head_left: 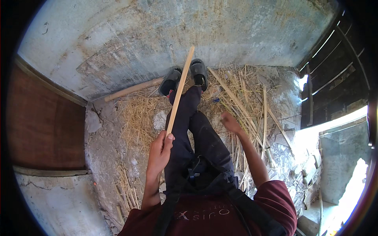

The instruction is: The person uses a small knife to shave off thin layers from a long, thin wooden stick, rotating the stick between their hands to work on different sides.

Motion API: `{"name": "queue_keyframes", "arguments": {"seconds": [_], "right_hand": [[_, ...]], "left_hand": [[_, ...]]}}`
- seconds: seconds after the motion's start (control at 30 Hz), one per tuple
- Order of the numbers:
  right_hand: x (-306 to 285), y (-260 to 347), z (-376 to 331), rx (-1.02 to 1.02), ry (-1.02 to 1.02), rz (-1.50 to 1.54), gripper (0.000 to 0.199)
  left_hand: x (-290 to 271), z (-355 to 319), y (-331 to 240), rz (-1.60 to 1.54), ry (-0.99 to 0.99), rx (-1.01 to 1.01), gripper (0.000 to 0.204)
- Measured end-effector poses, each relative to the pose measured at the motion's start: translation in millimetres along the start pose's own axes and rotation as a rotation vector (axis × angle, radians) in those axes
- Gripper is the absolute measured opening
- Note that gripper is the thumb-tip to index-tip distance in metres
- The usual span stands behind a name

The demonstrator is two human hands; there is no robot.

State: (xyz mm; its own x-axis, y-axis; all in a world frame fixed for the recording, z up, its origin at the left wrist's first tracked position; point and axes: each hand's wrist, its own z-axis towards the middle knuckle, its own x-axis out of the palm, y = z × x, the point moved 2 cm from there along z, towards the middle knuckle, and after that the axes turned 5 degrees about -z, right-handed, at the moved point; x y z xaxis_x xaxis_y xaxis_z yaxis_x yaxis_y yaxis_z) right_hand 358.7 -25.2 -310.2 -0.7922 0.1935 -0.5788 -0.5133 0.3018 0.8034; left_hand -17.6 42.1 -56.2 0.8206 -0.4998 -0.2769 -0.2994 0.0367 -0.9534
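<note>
The person is sitting on the floor [106,153] with legs stretched out toward the wall, feet in dark sandals [185,76] at the far edge of the floor. The left hand [159,151] is clamping its fingers around the near end of a long pale stick [180,88], thumb lying along it. The stick's long axis is running away from the hand, up and slightly rightward over the left leg, its far tip reaching past the sandals toward the wall. The right hand [230,122] is hovering empty beside the right knee, fingers loosely curled and a little apart, holding nothing that can be seen. It is sitting just above a scatter of straw and split cane strips [252,114] covering the floor's right side. The left hand is the only one on the stick; the right is nearer the loose strips. A thicker round pole [132,89] is lying along the foot of the wall, left of the sandals.
</note>
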Motion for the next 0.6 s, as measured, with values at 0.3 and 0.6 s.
{"name": "queue_keyframes", "arguments": {"seconds": [0.3, 0.6], "right_hand": [[-32, 126, -27, 0.242, 0.04, 0.991, 0.038], [-40, 240, -53, -0.121, 0.217, 1.266, 0.043]], "left_hand": [[2, 4, -6, 0.04, 0.082, 0.025, 0.029], [45, 12, -52, 0.269, 0.206, 0.297, 0.018]]}}
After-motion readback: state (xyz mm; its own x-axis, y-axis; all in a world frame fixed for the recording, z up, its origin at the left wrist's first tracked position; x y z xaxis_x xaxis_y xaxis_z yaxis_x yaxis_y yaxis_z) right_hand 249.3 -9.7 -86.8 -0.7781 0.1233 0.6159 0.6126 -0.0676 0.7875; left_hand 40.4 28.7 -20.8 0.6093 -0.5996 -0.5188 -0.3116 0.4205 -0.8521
